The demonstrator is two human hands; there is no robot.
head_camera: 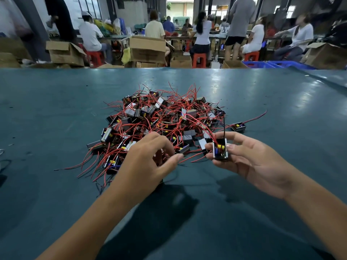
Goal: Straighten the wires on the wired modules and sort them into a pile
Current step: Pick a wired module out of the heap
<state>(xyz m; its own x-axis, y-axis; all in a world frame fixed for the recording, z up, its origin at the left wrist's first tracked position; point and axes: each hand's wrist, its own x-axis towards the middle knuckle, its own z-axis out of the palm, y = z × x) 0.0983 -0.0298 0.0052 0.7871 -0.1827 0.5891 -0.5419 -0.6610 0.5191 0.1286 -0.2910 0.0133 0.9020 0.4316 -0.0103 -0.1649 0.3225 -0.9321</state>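
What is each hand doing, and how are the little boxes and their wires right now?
right hand: pinches one module, held up
held module: upright, open side showing, wires trailing to the heap
left hand: fingers curled at the heap's edge, grip unclear
heap of modules: jumbled, red wires tangled
lone module: lies apart, right of heap

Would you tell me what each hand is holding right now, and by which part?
The right hand pinches one wired module by its side walls. The left hand is curled at the pile; its grasp cannot be told.
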